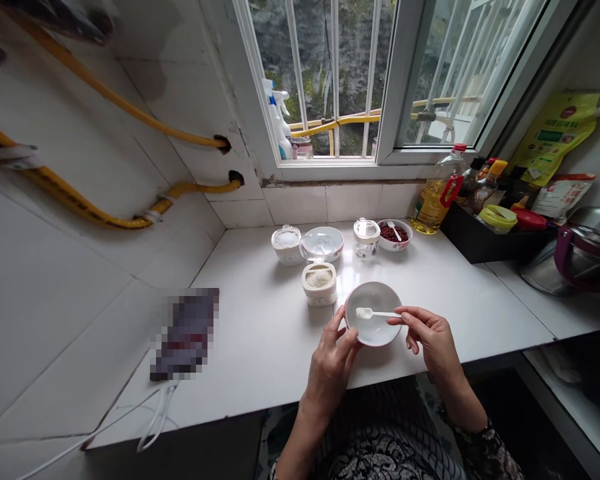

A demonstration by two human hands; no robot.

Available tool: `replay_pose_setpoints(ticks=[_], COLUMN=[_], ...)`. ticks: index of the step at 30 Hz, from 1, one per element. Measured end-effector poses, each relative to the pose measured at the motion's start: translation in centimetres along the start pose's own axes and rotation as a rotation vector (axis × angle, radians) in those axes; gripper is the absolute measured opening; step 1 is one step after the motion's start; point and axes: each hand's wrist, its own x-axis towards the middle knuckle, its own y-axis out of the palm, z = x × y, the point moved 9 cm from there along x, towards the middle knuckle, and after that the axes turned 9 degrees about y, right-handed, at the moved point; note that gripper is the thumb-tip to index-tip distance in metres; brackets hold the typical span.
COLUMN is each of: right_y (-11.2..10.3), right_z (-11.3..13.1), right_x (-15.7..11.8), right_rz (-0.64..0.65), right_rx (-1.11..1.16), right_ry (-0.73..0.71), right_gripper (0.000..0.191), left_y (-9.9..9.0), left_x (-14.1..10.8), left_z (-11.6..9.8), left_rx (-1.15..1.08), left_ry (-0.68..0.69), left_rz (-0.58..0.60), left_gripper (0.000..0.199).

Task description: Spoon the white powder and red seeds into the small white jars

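Observation:
My left hand [334,360] grips the left rim of a white bowl [377,333] near the counter's front edge. A small white spoon [386,314] with white contents in its scoop is pinched by its handle in my right hand [430,333], held over the bowl. Just behind and left of the bowl stands an open white container [319,285] of white granules. Farther back are another white container [287,245], a shallow white bowl [325,244], a clear-lidded container [366,238] and a bowl of dark red bits [394,235] with a white spoon in it.
An oil bottle [431,200] and a black box [473,233] of condiments stand at the back right, beside a metal pot [555,263]. On the left lie a blurred dark object [187,337] and a white cable [155,427]. A barred window is behind.

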Motion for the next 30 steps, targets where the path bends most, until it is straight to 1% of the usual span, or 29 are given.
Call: replay_pose_setpoints(ticks=[4, 10, 15, 20, 23, 25, 28, 30], right_y=[-0.2, -0.1, -0.1, 0.4, 1.5, 2.7, 5.1, 6.8], right_z=[0.3, 0.0, -0.1, 1.3, 3.1, 4.5, 6.7, 7.8], right_x=[0.1, 0.4, 0.8, 1.4, 2.0, 2.4, 3.0, 3.0], right_rz=[-0.011, -0.019, -0.022, -0.022, 0.007, 0.031, 0.052, 0.041], right_rx=[0.009, 0.010, 0.033, 0.055, 0.050, 0.028, -0.057, -0.158], right_ry=[-0.030, -0.049, -0.035, -0.062, -0.110, -0.162, -0.287, -0.402], right_gripper=[0.033, 0.033, 0.035, 0.031, 0.028, 0.027, 0.027, 0.027], left_y=[-0.2, -0.1, 0.1, 0.0, 0.0, 0.1, 0.1, 0.1], left_x=[-0.1, -0.2, -0.2, -0.3, -0.3, -0.3, -0.3, -0.3], left_z=[0.8, 1.6, 1.8, 1.9, 1.9, 1.9, 1.9, 2.0], left_rx=[0.005, -0.030, -0.043, -0.035, -0.039, -0.041, -0.038, -0.035], left_ry=[-0.056, -0.150, -0.182, -0.197, -0.204, -0.205, -0.202, -0.203], left_rz=[-0.026, -0.016, -0.011, -0.033, -0.040, -0.037, -0.029, -0.022], left_gripper=[0.011, 0.013, 0.016, 0.020, 0.020, 0.021, 0.023, 0.024])
